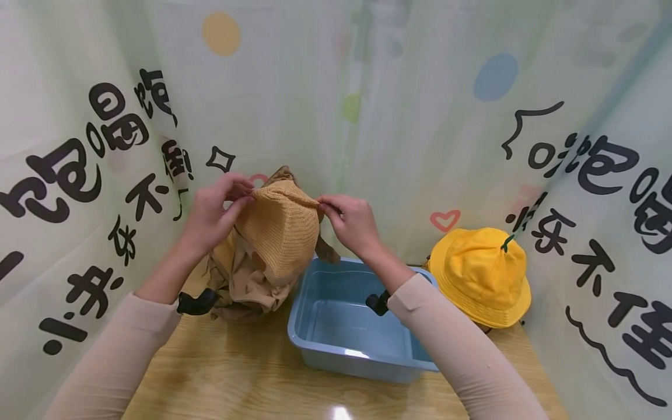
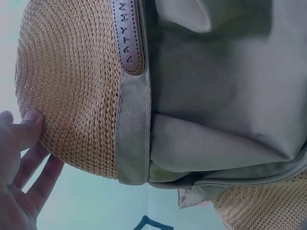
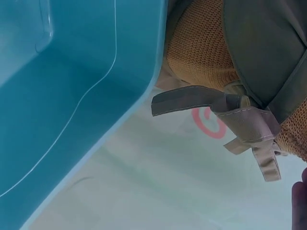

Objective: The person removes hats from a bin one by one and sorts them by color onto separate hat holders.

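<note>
A sun hat with a tan woven brim [image 1: 278, 227] and crumpled khaki cloth [image 1: 249, 286] is between my hands, left of the blue basin. My left hand [image 1: 214, 211] pinches the brim's left edge between thumb and fingers. At the other edge, my right hand [image 1: 353, 223] pinches the brim with thumb and forefinger. The left wrist view shows a brown stitched label [image 2: 128, 38] beside the khaki band. A khaki bow [image 3: 247, 122] hangs from the hat in the right wrist view, where only fingertips [image 3: 300, 203] of the right hand show.
A blue plastic basin [image 1: 349, 354] stands on the wooden table [image 1: 236, 373], below my right forearm. To its right sits a yellow bucket hat [image 1: 480, 271] with a green sprout on top. Pale printed curtains [image 1: 409, 146] enclose the back and both sides.
</note>
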Demonstrator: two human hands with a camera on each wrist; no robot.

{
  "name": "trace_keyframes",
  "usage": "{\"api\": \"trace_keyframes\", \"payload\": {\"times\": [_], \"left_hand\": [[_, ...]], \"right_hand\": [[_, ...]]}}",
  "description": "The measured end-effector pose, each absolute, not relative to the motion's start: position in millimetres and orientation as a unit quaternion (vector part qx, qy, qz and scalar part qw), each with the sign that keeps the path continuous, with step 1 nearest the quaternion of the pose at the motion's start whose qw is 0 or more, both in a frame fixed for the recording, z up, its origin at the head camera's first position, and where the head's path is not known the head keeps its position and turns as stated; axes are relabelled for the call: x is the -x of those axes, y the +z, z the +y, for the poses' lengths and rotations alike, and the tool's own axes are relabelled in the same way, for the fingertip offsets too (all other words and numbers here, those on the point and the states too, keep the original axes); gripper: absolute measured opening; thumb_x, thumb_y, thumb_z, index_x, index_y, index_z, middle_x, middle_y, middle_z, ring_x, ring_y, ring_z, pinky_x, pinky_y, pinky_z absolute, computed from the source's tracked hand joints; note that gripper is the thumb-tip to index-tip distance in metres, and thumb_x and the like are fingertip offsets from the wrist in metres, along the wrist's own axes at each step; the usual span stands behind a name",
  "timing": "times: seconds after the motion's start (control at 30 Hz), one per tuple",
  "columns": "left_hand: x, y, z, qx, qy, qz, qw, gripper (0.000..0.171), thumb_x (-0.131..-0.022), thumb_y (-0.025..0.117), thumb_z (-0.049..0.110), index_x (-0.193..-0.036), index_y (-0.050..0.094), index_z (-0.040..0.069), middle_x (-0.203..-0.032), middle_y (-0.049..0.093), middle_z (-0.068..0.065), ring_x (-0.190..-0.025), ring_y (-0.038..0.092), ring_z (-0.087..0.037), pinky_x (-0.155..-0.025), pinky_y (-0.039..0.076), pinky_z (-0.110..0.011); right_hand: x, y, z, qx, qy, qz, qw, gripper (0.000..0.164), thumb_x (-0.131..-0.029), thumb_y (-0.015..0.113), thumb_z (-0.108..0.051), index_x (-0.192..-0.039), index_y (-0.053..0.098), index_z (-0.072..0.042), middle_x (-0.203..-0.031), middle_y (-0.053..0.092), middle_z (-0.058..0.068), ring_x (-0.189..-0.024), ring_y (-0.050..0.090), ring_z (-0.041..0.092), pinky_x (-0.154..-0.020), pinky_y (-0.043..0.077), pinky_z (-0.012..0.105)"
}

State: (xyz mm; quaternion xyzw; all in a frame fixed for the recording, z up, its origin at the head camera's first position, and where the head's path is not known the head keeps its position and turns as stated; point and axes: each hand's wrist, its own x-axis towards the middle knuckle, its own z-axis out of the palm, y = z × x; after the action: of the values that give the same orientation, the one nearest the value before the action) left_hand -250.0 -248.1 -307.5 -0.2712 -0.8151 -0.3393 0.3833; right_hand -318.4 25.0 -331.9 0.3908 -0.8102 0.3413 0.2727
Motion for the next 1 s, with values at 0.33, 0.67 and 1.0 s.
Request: {"api": "trace_keyframes", "payload": {"times": [0.33, 0.67, 1.0], "left_hand": [[253.1, -307.1, -258.3, 0.277, -0.302, -0.824, 0.392, 0.015, -0.088, 0.068, -0.01, -0.098, 0.069, 0.001, -0.091, 0.073, -0.009, -0.08, 0.07, -0.02, -0.076, 0.048, -0.011], [258.3, -313.8, -270.9, 0.256, -0.294, -0.832, 0.395, 0.012, -0.089, 0.069, -0.005, -0.098, 0.07, 0.003, -0.094, 0.073, -0.008, -0.085, 0.07, -0.02, -0.078, 0.049, -0.013], [259.8, -316.3, -281.7, 0.24, -0.283, -0.836, 0.404, 0.011, -0.089, 0.07, -0.004, -0.098, 0.071, 0.004, -0.094, 0.074, -0.008, -0.086, 0.072, -0.022, -0.078, 0.052, -0.018]], "right_hand": [[324.0, -333.0, 15.2, -0.39, 0.329, -0.815, 0.275, 0.018, -0.097, 0.065, -0.017, -0.107, 0.078, -0.007, -0.102, 0.077, 0.007, -0.089, 0.073, 0.018, -0.079, 0.057, 0.035], [328.9, -336.9, 2.7, -0.391, 0.321, -0.817, 0.276, 0.019, -0.097, 0.065, -0.019, -0.107, 0.078, -0.009, -0.099, 0.077, 0.006, -0.083, 0.072, 0.017, -0.074, 0.057, 0.033], [330.6, -342.3, -11.8, -0.38, 0.327, -0.825, 0.261, 0.02, -0.098, 0.064, -0.02, -0.108, 0.078, -0.01, -0.1, 0.077, 0.005, -0.084, 0.072, 0.017, -0.074, 0.056, 0.032]]}}
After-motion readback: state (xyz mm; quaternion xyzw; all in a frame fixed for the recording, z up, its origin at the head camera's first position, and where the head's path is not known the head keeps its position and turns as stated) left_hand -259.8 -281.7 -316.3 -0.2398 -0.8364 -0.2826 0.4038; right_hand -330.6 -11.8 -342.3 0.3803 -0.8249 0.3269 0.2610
